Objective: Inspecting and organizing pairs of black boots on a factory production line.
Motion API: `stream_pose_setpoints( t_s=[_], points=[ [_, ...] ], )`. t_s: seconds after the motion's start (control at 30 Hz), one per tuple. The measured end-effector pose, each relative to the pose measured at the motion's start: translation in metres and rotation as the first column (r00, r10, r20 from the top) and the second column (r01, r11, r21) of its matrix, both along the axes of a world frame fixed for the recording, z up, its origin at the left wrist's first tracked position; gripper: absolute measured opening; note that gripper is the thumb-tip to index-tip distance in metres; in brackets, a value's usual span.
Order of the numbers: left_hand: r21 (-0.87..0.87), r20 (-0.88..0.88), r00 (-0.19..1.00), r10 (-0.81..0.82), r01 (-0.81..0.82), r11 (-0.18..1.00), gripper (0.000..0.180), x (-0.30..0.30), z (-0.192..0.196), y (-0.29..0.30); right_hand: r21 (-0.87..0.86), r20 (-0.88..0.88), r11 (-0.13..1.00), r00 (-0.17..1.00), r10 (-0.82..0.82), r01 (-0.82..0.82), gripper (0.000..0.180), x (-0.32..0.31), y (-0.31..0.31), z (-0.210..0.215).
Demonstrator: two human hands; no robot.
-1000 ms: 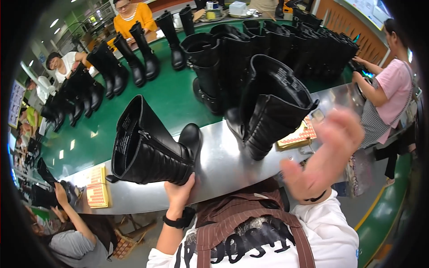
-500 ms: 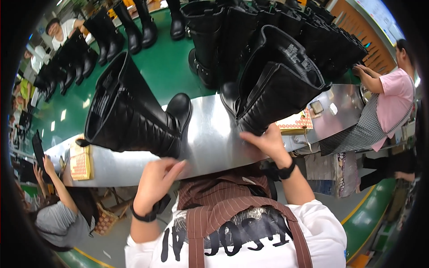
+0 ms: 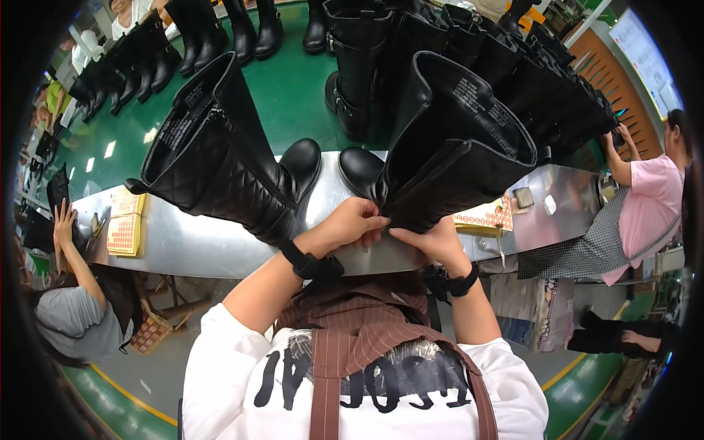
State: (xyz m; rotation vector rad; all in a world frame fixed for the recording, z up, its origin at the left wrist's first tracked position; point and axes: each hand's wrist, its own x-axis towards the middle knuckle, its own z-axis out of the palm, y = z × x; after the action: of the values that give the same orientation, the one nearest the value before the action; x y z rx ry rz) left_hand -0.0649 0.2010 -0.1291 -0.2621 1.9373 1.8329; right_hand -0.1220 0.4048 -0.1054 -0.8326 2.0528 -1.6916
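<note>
Two tall black boots stand upright side by side on the metal bench edge. My left hand (image 3: 350, 224) has its fingers pinched together at the lower inner side of the right boot (image 3: 447, 165), low on the shaft by the ankle. Whatever is between those fingertips is too small to make out. Against the back of that same boot, near the heel, my right hand (image 3: 438, 243) grips with the thumb stretched toward the left hand; its other fingers are partly hidden. The left boot (image 3: 227, 161), with a quilted shaft, leans outward, untouched.
Many black boots (image 3: 359, 73) crowd the green table (image 3: 282, 95) beyond the metal strip (image 3: 191, 242). Yellow-edged printed card stacks (image 3: 126, 224) lie left and right. One co-worker in grey (image 3: 88, 315) is at left, another in pink (image 3: 653, 191) at right.
My left hand has moved right, from beside the left boot to the lower right boot, and its fingers have closed. The right boot has turned, bringing its toe into fuller view.
</note>
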Motion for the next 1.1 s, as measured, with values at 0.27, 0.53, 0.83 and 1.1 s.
stream_pose_setpoints(
  t_s=[0.27,0.53,0.83,1.1],
  points=[
    [0.399,0.003,0.997,-0.075,0.067,0.915,0.025,0.004,0.075,-0.006,0.032,-0.008,0.996,0.996,-0.086,0.086,0.041,0.002,-0.002,-0.002],
    [0.311,-0.413,0.908,0.068,0.071,0.948,0.031,0.033,0.195,-0.018,-0.007,-0.062,0.995,0.993,-0.098,0.097,0.051,0.011,-0.012,0.001],
    [-0.684,0.292,0.952,-0.093,0.276,0.676,0.048,0.135,0.102,-0.095,0.073,0.16,0.992,0.983,0.088,-0.101,0.069,-0.013,0.002,0.028],
    [-0.093,-0.394,0.764,0.51,-0.586,0.805,0.049,0.105,0.035,-0.088,0.1,0.048,0.993,0.998,0.05,-0.055,0.065,0.007,-0.038,0.025]
  ],
)
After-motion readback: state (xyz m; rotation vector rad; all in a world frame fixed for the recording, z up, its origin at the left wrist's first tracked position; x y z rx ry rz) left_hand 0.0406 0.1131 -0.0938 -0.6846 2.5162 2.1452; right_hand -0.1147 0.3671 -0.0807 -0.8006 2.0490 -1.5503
